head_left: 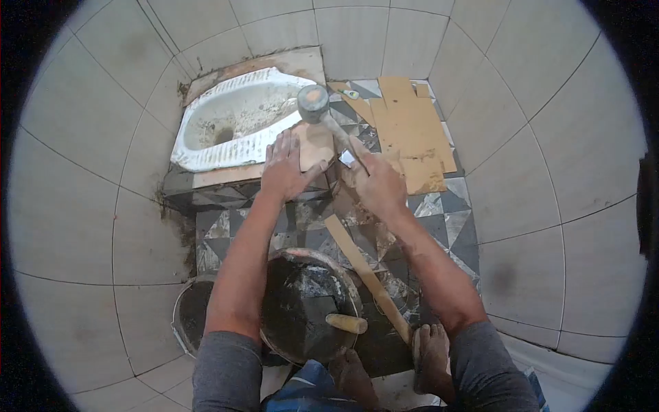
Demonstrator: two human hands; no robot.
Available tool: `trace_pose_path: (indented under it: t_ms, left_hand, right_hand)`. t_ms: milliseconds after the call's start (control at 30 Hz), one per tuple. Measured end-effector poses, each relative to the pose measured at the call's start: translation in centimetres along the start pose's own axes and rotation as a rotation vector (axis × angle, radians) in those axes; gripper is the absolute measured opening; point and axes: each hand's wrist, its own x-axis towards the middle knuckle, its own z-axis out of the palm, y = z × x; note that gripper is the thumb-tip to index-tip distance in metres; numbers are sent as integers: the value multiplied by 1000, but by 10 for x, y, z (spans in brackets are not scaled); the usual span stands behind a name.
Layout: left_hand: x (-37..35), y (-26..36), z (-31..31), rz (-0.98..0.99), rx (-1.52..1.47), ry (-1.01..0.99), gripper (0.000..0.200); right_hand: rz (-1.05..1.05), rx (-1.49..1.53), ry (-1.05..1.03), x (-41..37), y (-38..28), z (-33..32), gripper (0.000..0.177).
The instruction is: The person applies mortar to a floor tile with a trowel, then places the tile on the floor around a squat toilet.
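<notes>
Tapping seems to be the step in hand. I see the left hand (287, 168) lying flat, fingers spread and gripping nothing, on a tan tile (314, 145) that sits on the raised step just beside the squat toilet (233, 120), at its near corner. The right hand (377, 184) is closed around the handle of a mallet (314, 104), whose head hangs over that same corner. I judge the next blow should be light and square, with the palm keeping the tile from sliding.
</notes>
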Motion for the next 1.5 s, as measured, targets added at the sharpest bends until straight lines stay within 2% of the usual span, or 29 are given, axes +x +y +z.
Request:
trace_pose_path:
  t_ms: [33,100,167,233,300,367,700,767,900,1000,1067,1100,1167,1233,1300,1367,1500]
  left_hand:
    - [2,-9,2,38,29,-23,95]
    - [3,-21,2,52,-7,-43,88]
    - [3,-22,6,66,-51,-66,81]
    - [2,-18,9,23,18,-46,74]
    - [1,-16,9,11,27,-38,74]
    - [1,-14,7,7,41,-27,73]
    - [3,-15,12,-12,50,-7,71]
    - [0,-13,9,-16,71,-37,72]
    - [1,-14,19,-13,60,0,72]
    - [1,-13,11,-12,82,32,71]
    - [-5,-1,-11,-69,26,-63,67]
    - [-3,-1,-7,-86,28,-45,67]
    - [-3,-5,4,-112,37,-31,66]
    - [-4,-3,10,-93,43,41,65]
    - [-2,-4,11,-92,34,39,64]
    - [-3,-4,12,-95,27,30,64]
    - [-3,-4,16,-71,47,72,63]
  right_hand:
    - [-38,-6,23,1,3,0,52]
    - [-80,-16,44,4,6,-4,53]
    - [-32,-223,-113,4,7,-11,54]
    - [8,-218,-121,1,1,-14,55]
    - [44,-211,-128,0,3,-11,57]
    - [-46,-246,-48,1,13,-5,58]
    - [-28,-215,-96,-20,18,-5,55]
    - [-44,-150,-18,-21,18,-6,54]
    - [15,-259,-108,-24,18,-14,52]
    - [-31,-200,-75,-21,21,-17,50]
    - [-52,-53,13,-26,25,-13,49]
    - [-86,-30,-9,-26,21,-12,49]
    - [-188,22,154,-29,13,-19,55]
    - [-161,-25,122,-29,11,-14,52]
    - [-128,-85,100,-28,10,-16,50]
    - [-31,-185,-36,-29,6,-14,50]
    - [27,-211,-85,-22,1,-20,51]
